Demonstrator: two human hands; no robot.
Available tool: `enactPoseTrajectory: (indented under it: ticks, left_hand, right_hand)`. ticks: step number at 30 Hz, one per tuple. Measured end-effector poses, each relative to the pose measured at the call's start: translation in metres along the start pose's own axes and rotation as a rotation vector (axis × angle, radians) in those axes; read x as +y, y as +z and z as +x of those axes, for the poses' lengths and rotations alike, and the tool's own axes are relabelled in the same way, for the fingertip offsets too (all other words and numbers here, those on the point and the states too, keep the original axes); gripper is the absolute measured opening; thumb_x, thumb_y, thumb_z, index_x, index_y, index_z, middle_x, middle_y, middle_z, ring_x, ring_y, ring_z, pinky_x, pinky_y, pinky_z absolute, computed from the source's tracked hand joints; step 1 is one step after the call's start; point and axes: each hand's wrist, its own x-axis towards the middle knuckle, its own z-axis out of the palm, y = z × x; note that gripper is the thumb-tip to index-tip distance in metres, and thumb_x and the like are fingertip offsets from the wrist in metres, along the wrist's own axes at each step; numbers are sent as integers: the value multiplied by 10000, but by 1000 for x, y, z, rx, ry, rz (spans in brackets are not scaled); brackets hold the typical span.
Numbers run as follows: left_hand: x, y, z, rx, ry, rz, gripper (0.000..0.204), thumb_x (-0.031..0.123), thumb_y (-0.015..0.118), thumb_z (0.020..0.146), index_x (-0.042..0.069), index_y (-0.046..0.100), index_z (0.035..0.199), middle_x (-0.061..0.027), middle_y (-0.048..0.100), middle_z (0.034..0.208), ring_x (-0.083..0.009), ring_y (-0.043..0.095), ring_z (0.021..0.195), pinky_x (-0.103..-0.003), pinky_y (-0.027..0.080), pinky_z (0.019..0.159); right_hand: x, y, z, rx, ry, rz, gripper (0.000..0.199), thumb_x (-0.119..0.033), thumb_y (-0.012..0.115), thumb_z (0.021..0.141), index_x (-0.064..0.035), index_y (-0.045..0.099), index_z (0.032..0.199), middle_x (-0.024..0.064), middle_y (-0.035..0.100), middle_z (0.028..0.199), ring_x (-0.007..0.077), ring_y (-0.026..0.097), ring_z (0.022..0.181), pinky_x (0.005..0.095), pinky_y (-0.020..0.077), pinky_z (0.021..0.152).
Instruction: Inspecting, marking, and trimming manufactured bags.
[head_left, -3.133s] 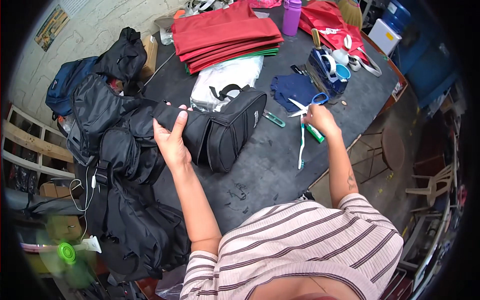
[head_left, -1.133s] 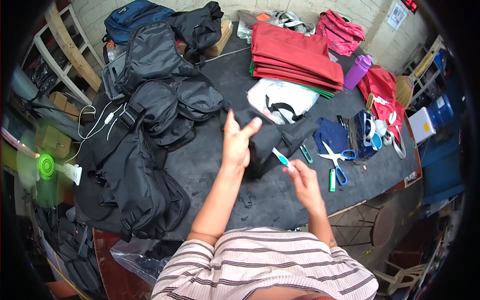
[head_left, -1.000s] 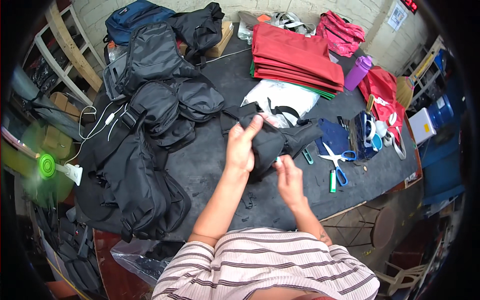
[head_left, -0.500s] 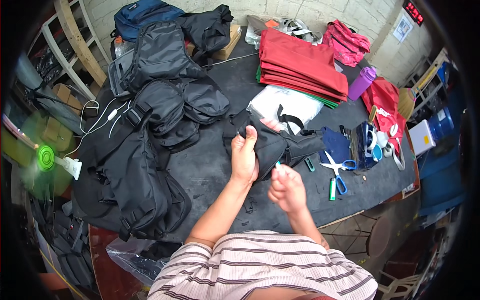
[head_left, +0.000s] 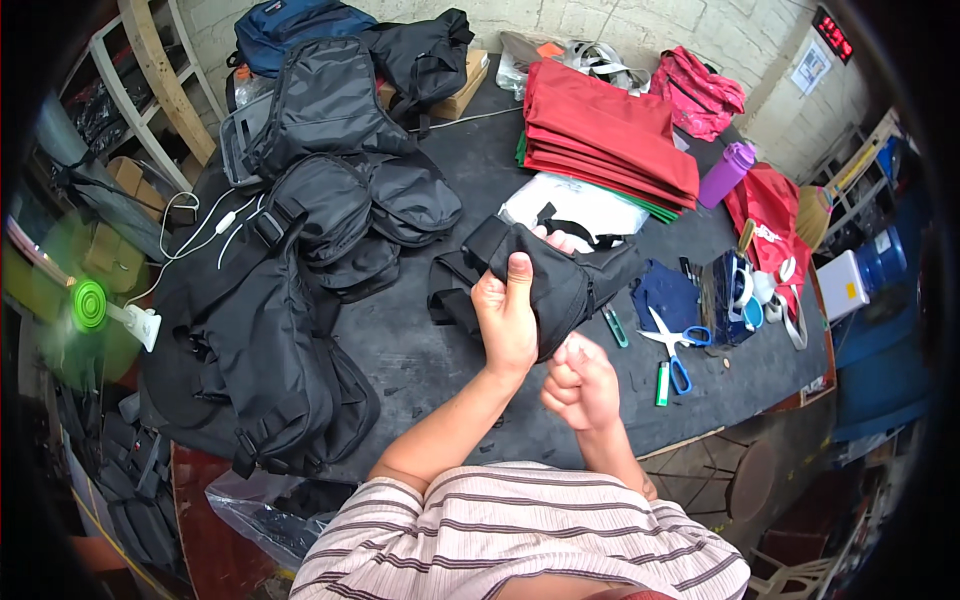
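Note:
A small black fabric bag (head_left: 565, 292) with straps and a zipper is held up over the middle of the table. My left hand (head_left: 508, 318) grips it at its near left side, thumb up, with some fingers showing behind the bag. Just below the bag's lower right edge, my right hand (head_left: 582, 385) is curled closed; whatever it may pinch is hidden. To its right lie scissors with blue handles (head_left: 681, 374), a green and white lighter (head_left: 663, 383) and a small green tool (head_left: 615, 327).
Black backpacks (head_left: 270, 350) cover the table's left side. Folded red fabric (head_left: 610, 125) lies at the back over a white plastic packet (head_left: 570, 200). A purple bottle (head_left: 727, 175), navy cloth (head_left: 664, 293) and a red bag (head_left: 765, 205) stand or lie rightward. A green fan (head_left: 90, 305) spins at left.
The bag has been turned and tilted in my left hand, its strap swinging left. My right hand has moved slightly down and right; the light-blue bit at its fingertips no longer shows.

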Motion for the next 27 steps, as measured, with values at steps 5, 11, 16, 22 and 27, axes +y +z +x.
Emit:
enactPoseTrajectory:
  ticks: [5, 11, 16, 22, 27]
  left_hand:
    - [15, 1, 9, -124, -99, 24, 329, 198, 509, 946, -107, 560, 1059, -200, 644, 968, -241, 638, 899, -355, 510, 837]
    - [24, 12, 2, -203, -244, 252, 141, 57, 552, 894, -68, 595, 945, -133, 662, 837, -168, 642, 753, -294, 531, 705]
    - [12, 6, 1, -174, -236, 141, 117, 50, 521, 912, -59, 559, 929, -111, 639, 814, -152, 623, 732, -290, 528, 694]
    - [26, 6, 12, -92, -260, -14, 262, 132, 570, 911, -38, 524, 1106, -130, 635, 927, -225, 654, 838, -340, 549, 740]
    - [23, 6, 7, -179, -199, 89, 148, 83, 577, 897, -56, 589, 945, -100, 661, 862, -138, 631, 780, -262, 510, 724]
  right_hand:
    - [32, -31, -7, 347, -595, -1253, 139, -107, 475, 944, -12, 534, 861, -3, 455, 582, 67, 403, 491, 225, 325, 463]
    - [17, -18, -17, 382, -625, -1356, 101, -47, 508, 917, 8, 558, 849, 22, 483, 573, 120, 441, 438, 257, 346, 429]
    - [0, -15, -12, -149, 329, 435, 189, -207, 422, 971, -61, 452, 855, -77, 229, 529, 32, 178, 362, 213, 186, 332]
    - [3, -1, -20, 358, -169, -836, 237, -179, 442, 969, -5, 511, 822, -43, 350, 529, 21, 290, 435, 201, 256, 412]
    - [17, -8, -19, 428, -594, -1366, 142, -83, 494, 938, 8, 536, 838, -9, 441, 564, 50, 400, 483, 214, 322, 442]
